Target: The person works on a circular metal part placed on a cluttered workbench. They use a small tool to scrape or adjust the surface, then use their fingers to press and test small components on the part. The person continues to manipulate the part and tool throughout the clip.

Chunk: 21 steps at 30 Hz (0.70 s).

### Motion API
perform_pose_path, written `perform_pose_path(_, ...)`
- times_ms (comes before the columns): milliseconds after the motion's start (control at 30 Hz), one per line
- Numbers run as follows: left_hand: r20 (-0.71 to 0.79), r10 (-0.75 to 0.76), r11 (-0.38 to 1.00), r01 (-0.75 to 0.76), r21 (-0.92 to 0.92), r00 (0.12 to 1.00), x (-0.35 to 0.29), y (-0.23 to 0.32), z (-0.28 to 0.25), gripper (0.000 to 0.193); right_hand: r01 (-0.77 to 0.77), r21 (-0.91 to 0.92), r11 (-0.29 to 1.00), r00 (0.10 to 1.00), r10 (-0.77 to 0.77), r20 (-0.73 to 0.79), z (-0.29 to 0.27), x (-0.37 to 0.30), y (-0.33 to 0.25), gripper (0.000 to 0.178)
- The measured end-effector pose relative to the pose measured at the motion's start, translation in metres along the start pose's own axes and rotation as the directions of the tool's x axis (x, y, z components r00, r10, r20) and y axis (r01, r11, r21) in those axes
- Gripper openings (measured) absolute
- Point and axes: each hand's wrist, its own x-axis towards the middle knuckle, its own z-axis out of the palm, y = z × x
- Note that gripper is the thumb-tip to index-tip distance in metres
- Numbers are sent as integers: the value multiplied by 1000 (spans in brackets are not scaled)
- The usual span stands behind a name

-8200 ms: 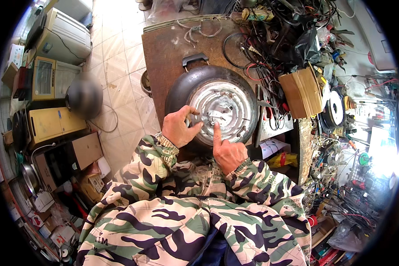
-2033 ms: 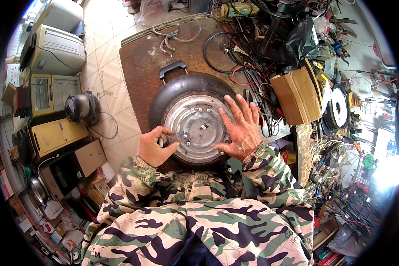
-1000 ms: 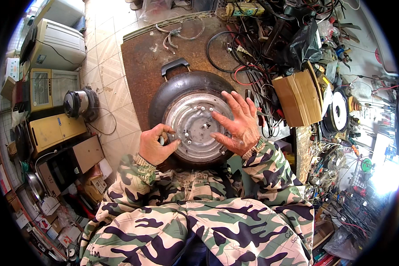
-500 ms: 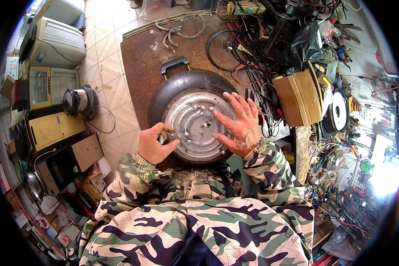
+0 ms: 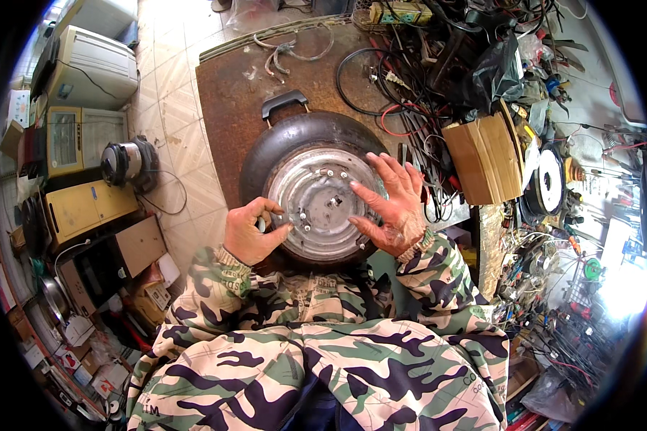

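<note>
A dark round electric pan [image 5: 266, 154] lies bottom up on the brown workbench in front of me, its black handle [image 5: 284, 103] at the far side. Its underside bears a dull metal disc [image 5: 316, 194] with several small terminal posts. At the disc's left edge is my left hand [image 5: 251, 231], fingers curled toward the thumb round a small pale piece whose kind I cannot make out. My right hand [image 5: 395, 208] hovers at the disc's right side with fingers spread and nothing in it.
Bent grey tubing [image 5: 284, 54] lies at the bench's far side. Black cables [image 5: 381, 82] and a brown cardboard box [image 5: 485, 159] crowd the right. A silver-and-black appliance [image 5: 126, 165] stands on the tiled floor at left.
My right hand has shifted slightly right, away from the disc's middle, its fingers still spread. My left hand and the pan have stayed in place.
</note>
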Motion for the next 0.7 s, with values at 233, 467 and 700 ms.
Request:
perform_pose_path(233,-1,8,1000,-8,-5,1000,1,2,0,32,-19,-61,998,1000,19,-1,3,-14,7,54)
perform_pose_path(467,-9,23,1000,-23,-2,1000,1,-1,1,31,-11,-74,997,1000,12,12,2,-17,2,52)
perform_pose_path(700,5,8,1000,-8,13,1000,1,0,-1,32,-5,-99,995,999,9,38,2,-14,2,50)
